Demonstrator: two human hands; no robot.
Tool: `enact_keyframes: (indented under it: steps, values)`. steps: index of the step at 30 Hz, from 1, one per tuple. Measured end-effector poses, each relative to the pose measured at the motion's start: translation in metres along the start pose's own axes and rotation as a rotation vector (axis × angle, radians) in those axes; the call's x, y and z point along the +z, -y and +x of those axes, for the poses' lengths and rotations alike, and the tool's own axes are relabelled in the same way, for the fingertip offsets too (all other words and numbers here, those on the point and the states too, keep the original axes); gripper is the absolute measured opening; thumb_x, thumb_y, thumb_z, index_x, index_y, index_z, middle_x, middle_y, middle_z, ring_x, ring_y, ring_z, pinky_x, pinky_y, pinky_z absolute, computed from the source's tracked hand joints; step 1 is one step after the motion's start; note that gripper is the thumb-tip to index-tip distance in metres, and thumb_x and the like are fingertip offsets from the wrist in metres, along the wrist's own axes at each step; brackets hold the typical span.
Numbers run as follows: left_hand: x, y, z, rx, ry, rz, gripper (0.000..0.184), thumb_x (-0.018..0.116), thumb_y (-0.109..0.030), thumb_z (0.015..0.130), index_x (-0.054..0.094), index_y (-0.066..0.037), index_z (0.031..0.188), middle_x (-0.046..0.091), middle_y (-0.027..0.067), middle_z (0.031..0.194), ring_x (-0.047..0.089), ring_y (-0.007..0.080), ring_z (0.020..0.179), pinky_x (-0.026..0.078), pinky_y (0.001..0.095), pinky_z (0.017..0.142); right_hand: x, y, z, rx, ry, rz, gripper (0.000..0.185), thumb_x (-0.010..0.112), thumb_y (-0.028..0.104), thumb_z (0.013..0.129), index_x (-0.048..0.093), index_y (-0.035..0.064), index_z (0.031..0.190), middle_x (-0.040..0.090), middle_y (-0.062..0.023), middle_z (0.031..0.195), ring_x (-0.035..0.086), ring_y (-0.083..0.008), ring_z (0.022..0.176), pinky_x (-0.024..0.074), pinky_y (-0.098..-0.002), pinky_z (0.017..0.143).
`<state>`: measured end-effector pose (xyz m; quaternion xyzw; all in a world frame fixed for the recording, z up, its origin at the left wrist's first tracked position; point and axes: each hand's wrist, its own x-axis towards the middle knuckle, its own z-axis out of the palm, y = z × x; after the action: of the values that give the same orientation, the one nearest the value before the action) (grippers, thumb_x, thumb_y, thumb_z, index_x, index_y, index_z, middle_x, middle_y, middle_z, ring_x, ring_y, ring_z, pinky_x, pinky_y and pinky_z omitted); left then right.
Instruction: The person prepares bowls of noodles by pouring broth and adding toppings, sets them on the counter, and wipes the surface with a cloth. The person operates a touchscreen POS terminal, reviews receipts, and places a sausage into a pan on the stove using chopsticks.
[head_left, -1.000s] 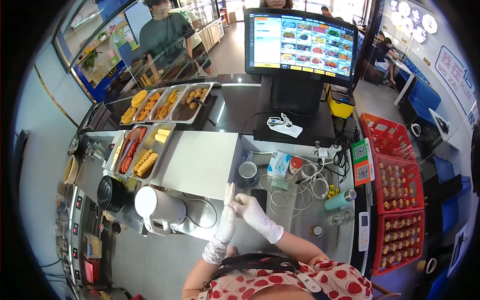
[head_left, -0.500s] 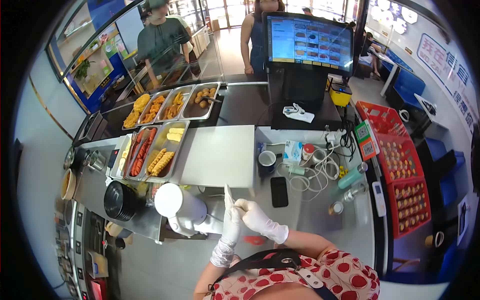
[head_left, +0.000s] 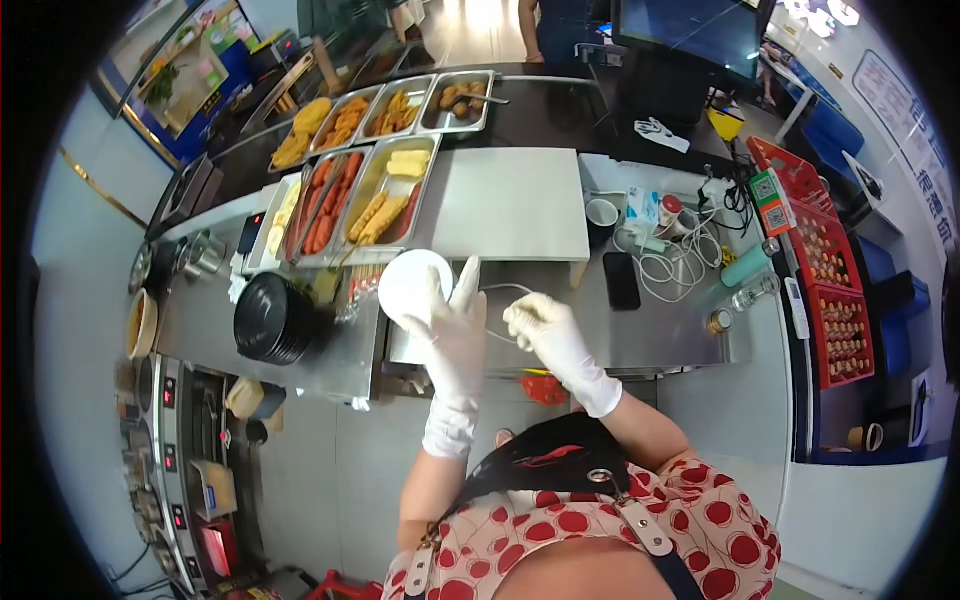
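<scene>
My left hand (head_left: 455,325), in a white glove, is raised in front of the round white lid of a jug (head_left: 408,284) and partly covers it. Its fingers are spread and hold nothing. To its right, over the front edge of the steel counter (head_left: 660,330), is my right hand (head_left: 555,345), also gloved. Its fingers are curled in with the thumb against them, and no object shows in them. A gap separates the two hands. Beyond them lies a white board (head_left: 510,205).
Metal trays hold sausages (head_left: 332,205), yellow rolls (head_left: 378,217) and other fried food. Black bowls (head_left: 270,318) are stacked at left. A phone (head_left: 621,281), white cables (head_left: 680,270), a green bottle (head_left: 748,264) and red crates (head_left: 840,335) lie right. A person (head_left: 550,30) stands across the counter.
My right hand has let go of the left glove and moved right. My left hand has risen and spread its fingers. The view has tilted down.
</scene>
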<state>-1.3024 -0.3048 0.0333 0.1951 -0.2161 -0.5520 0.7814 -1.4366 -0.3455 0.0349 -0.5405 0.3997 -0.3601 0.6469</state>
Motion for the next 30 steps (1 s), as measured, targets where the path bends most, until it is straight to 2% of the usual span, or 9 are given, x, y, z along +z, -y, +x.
enact_keyframes:
  steps: [3, 8, 10, 11, 16, 18, 20, 26, 30]
  values:
    - [-0.014, 0.01, 0.007, -0.097, 0.09, -0.082, 0.08, 0.036, -0.065, 0.09, 0.018, -0.016, 0.15, 0.015, 0.022, 0.153, 0.015, 0.0284, 0.143, 0.012, 0.0333, 0.114, 0.004, 0.004, 0.007, 0.02, -0.009, 0.03, 0.017, 0.064, 0.017, 0.09, 0.061, 0.001, 0.085, 0.056, 0.0011, 0.068, 0.048, -0.0055, 0.056, 0.0392, -0.0211, 0.05]
    - [-0.01, 0.049, 0.005, -0.031, 0.192, 0.005, 0.075, 0.045, -0.051, 0.09, 0.015, -0.02, 0.151, 0.004, 0.017, 0.157, 0.011, 0.0258, 0.144, 0.01, 0.0314, 0.115, 0.006, -0.011, 0.016, -0.044, -0.105, 0.091, 0.012, 0.064, 0.011, 0.089, 0.065, -0.0001, 0.085, 0.059, -0.0006, 0.072, 0.052, -0.0078, 0.061, 0.0427, -0.0234, 0.053]
    - [0.0, 0.057, 0.003, 0.067, 0.214, 0.352, 0.083, 0.036, -0.067, 0.088, 0.012, -0.02, 0.152, 0.006, 0.0179, 0.156, 0.008, 0.0288, 0.144, 0.007, 0.0361, 0.116, -0.004, -0.016, 0.017, -0.096, -0.135, 0.049, 0.01, 0.063, 0.009, 0.089, 0.063, -0.0002, 0.085, 0.059, -0.0009, 0.071, 0.052, -0.0081, 0.062, 0.0436, -0.0243, 0.054]
    - [0.014, 0.056, 0.001, 0.067, 0.155, 0.514, 0.103, 0.02, -0.081, 0.08, -0.005, -0.009, 0.15, 0.025, 0.0202, 0.151, 0.005, 0.0319, 0.144, 0.0, 0.0448, 0.115, -0.008, -0.012, 0.014, -0.103, -0.108, 0.022, 0.01, 0.062, 0.008, 0.089, 0.062, -0.0003, 0.084, 0.058, -0.0007, 0.07, 0.052, -0.008, 0.062, 0.0436, -0.0244, 0.054]
    - [0.025, 0.065, 0.0, 0.017, 0.204, 0.511, 0.101, 0.021, -0.081, 0.08, -0.004, -0.014, 0.15, 0.024, 0.0208, 0.151, 0.01, 0.0321, 0.143, 0.005, 0.0431, 0.115, -0.024, -0.002, 0.001, -0.101, -0.089, -0.031, 0.011, 0.059, 0.008, 0.091, 0.058, 0.0012, 0.082, 0.056, -0.0001, 0.068, 0.05, -0.0071, 0.061, 0.0429, -0.0238, 0.055]
    - [0.027, 0.068, 0.002, -0.021, 0.213, 0.484, 0.1, 0.021, -0.081, 0.08, -0.004, -0.015, 0.151, 0.024, 0.0206, 0.151, 0.011, 0.032, 0.143, 0.006, 0.0422, 0.115, -0.025, -0.013, 0.0, -0.199, -0.118, -0.072, 0.011, 0.058, 0.009, 0.092, 0.058, 0.0016, 0.084, 0.055, 0.0005, 0.069, 0.05, -0.0064, 0.062, 0.0426, -0.0231, 0.055]
    - [0.024, 0.072, 0.006, -0.038, 0.248, 0.468, 0.095, 0.025, -0.08, 0.081, 0.005, -0.019, 0.152, 0.014, 0.0207, 0.154, 0.024, 0.0309, 0.138, 0.015, 0.0367, 0.114, -0.027, -0.011, -0.005, -0.118, -0.145, 0.062, 0.01, 0.058, 0.01, 0.092, 0.06, 0.0018, 0.086, 0.055, 0.0015, 0.07, 0.05, -0.0059, 0.062, 0.0432, -0.0224, 0.056]
    - [0.024, 0.09, 0.001, -0.032, 0.27, 0.619, 0.097, 0.026, -0.081, 0.08, 0.002, -0.02, 0.152, 0.018, 0.0203, 0.153, 0.028, 0.0299, 0.137, 0.021, 0.0358, 0.111, -0.041, -0.011, -0.006, -0.059, -0.279, 0.151, 0.014, 0.064, 0.014, 0.09, 0.062, 0.0, 0.09, 0.062, -0.0008, 0.076, 0.055, -0.0069, 0.065, 0.0468, -0.0224, 0.059]
    - [0.029, 0.097, 0.002, -0.011, 0.244, 0.681, 0.101, 0.026, -0.083, 0.078, 0.001, -0.017, 0.151, 0.023, 0.0193, 0.152, 0.034, 0.0287, 0.134, 0.024, 0.0358, 0.11, -0.055, -0.012, -0.008, -0.03, -0.23, 0.106, 0.012, 0.062, 0.012, 0.091, 0.062, 0.0002, 0.09, 0.061, -0.0011, 0.076, 0.056, -0.0073, 0.067, 0.0473, -0.0225, 0.06]
